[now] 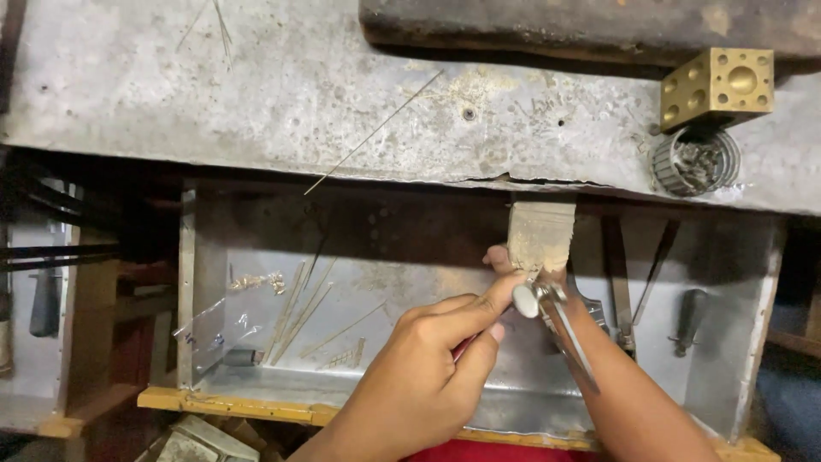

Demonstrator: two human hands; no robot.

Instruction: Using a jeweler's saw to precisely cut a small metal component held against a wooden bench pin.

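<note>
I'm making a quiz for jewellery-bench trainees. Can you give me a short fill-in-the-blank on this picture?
1. The brass block with round hollows sits at the bench top's far ____ corner.
2. The left hand presses a small ____ disc against the worn bench pin.
3. Thin metal wires lie in the ____ part of the metal tray.
4. The right hand holds metal ____ beside the disc.

Missing words: right; white; left; pliers
</note>
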